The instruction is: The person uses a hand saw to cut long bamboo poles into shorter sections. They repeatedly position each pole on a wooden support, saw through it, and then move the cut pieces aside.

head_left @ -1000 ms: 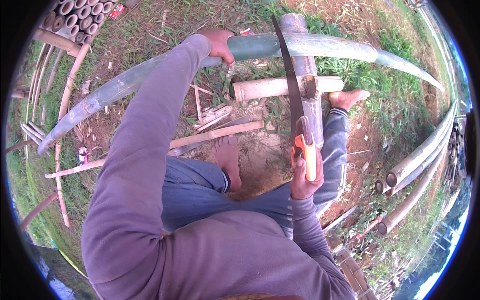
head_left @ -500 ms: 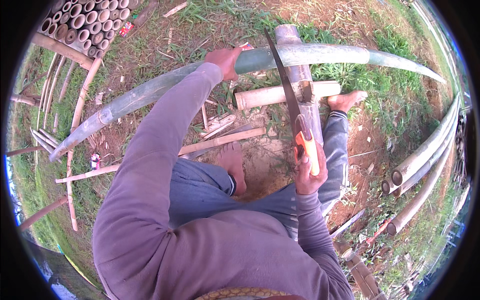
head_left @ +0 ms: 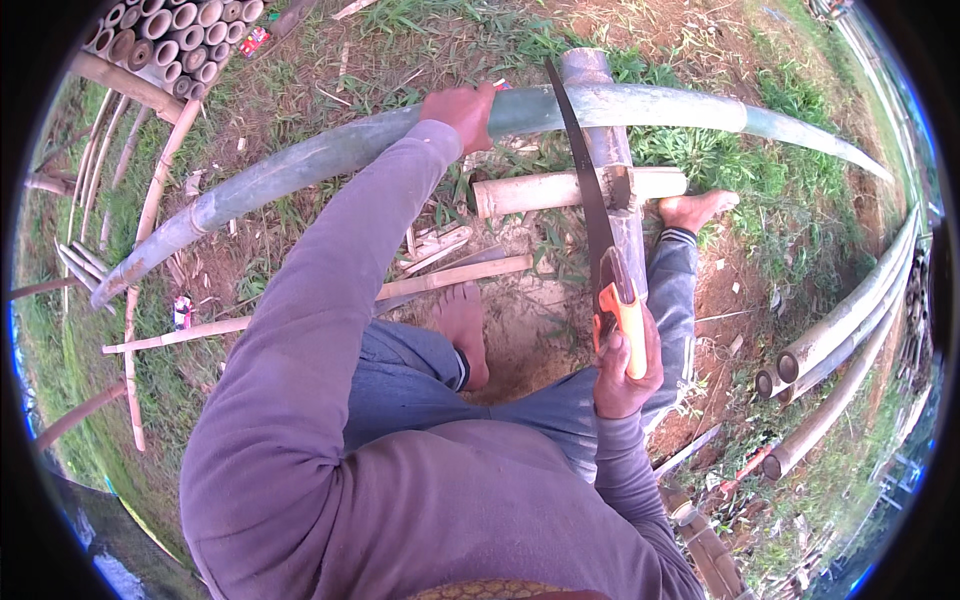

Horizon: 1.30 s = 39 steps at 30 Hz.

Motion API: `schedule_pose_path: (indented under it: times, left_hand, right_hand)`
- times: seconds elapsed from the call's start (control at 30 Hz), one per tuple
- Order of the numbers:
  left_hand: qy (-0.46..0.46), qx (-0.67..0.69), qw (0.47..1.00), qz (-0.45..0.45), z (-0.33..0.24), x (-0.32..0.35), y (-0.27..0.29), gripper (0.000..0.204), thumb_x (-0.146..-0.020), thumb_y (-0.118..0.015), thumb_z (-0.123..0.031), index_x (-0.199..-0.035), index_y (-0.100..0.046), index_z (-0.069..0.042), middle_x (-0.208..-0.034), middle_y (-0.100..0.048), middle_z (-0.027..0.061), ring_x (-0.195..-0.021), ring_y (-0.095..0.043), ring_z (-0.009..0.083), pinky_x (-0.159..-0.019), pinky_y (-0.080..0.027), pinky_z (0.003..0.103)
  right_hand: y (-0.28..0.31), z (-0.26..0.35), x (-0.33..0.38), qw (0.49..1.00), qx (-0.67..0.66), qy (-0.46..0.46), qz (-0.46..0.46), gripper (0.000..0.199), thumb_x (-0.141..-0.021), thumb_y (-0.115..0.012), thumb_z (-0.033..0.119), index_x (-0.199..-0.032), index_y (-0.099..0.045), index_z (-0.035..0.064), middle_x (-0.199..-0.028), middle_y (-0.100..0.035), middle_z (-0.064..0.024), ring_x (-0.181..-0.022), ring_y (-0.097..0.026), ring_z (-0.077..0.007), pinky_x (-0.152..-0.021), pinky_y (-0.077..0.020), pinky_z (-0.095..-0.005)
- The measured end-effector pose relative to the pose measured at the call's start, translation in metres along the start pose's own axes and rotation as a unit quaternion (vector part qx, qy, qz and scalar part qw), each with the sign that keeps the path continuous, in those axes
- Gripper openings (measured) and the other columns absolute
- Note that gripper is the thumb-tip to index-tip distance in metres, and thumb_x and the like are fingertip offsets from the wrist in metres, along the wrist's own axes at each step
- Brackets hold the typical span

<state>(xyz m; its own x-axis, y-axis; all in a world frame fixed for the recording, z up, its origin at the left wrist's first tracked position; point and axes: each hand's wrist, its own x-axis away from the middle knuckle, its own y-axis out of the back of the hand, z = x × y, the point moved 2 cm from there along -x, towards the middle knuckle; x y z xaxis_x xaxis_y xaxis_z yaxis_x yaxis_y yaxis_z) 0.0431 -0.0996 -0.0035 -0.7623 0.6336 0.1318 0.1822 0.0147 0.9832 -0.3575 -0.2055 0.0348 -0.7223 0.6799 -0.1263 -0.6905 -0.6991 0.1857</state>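
A long green bamboo pole (head_left: pixel 330 150) crosses in front of me from left to right. My left hand (head_left: pixel 460 115) is closed around it, left of the saw. In my right hand (head_left: pixel 628 368) is the orange handle of a handsaw (head_left: pixel 590 190), gripped firmly. Its dark blade points away from me and lies across the pole, close to the upright bamboo post (head_left: pixel 602 130) under it. Whether the teeth have cut into the pole I cannot tell. A short bamboo crosspiece (head_left: pixel 530 193) passes through the post.
Stacked bamboo lengths (head_left: pixel 185 40) show their round ends at the upper left, beside a bamboo frame (head_left: pixel 150 210). Several thick poles (head_left: pixel 840 325) lie at the right. Split bamboo strips (head_left: pixel 460 275) lie near my bare left foot (head_left: pixel 462 330); my right foot (head_left: pixel 698 208) is by the post.
The handsaw and my right hand have drawn back slightly toward me. My left hand stays on the pole, appearing slightly farther right as the view shifts a little.
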Motion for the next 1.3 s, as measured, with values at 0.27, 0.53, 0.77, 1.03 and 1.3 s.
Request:
schedule_pose_path:
  times: [0.27,0.53,0.77,1.03,1.3]
  left_hand:
    - [-0.016,-0.013,0.998,-0.063,-0.009,0.001,-0.010,0.059,-0.076,-0.090,-0.029,-0.124,-0.063,-0.007,-0.115,-0.076,0.0166,-0.108,-0.076,0.0355,-0.092,-0.060,0.048]
    - [0.009,0.020,0.999,0.033,0.003,0.002,0.009,0.062,-0.077,-0.089,-0.032,-0.128,-0.063,-0.010,-0.112,-0.078,0.0147,-0.105,-0.077,0.0347,-0.092,-0.062,0.049]
    - [-0.002,0.007,1.000,-0.014,-0.004,-0.004,0.004,0.063,-0.077,-0.089,-0.034,-0.129,-0.063,-0.010,-0.109,-0.079,0.0134,-0.102,-0.078,0.0341,-0.090,-0.062,0.049]
    - [0.012,0.018,0.998,0.061,0.008,-0.015,0.014,0.072,-0.073,-0.089,-0.036,-0.136,-0.062,-0.013,-0.111,-0.078,0.0141,-0.104,-0.076,0.0338,-0.093,-0.060,0.049]
    - [0.011,0.028,0.997,0.076,0.002,-0.020,0.008,0.076,-0.070,-0.089,-0.038,-0.137,-0.063,-0.013,-0.112,-0.078,0.0148,-0.103,-0.076,0.0346,-0.093,-0.060,0.049]
  right_hand:
    - [-0.089,-0.018,-0.135,0.990,0.022,0.131,-0.046,0.036,-0.103,-0.071,0.007,-0.137,-0.066,-0.0051,-0.122,-0.075,-0.0109,-0.102,-0.068,-0.0120,-0.089,-0.0556,-0.0276]
    - [-0.011,-0.010,-0.015,0.999,0.025,0.043,0.009,0.050,-0.106,-0.068,0.017,-0.144,-0.056,-0.0131,-0.132,-0.071,-0.0225,-0.121,-0.070,-0.0275,-0.099,-0.0608,-0.0377]
    - [-0.062,-0.033,-0.105,0.989,0.043,0.135,-0.032,0.041,-0.102,-0.073,0.010,-0.138,-0.064,-0.0082,-0.126,-0.075,-0.0188,-0.112,-0.073,-0.0216,-0.097,-0.0576,-0.0332]
    - [-0.048,-0.033,-0.069,0.998,-0.029,0.051,-0.014,0.046,-0.104,-0.070,0.014,-0.141,-0.059,-0.0115,-0.131,-0.072,-0.0234,-0.120,-0.071,-0.0306,-0.100,-0.0585,-0.0395]
    - [-0.069,-0.039,-0.109,0.975,0.084,0.202,-0.038,0.039,-0.101,-0.072,0.005,-0.137,-0.064,-0.0078,-0.124,-0.075,-0.0198,-0.108,-0.075,-0.0257,-0.094,-0.0593,-0.0370]
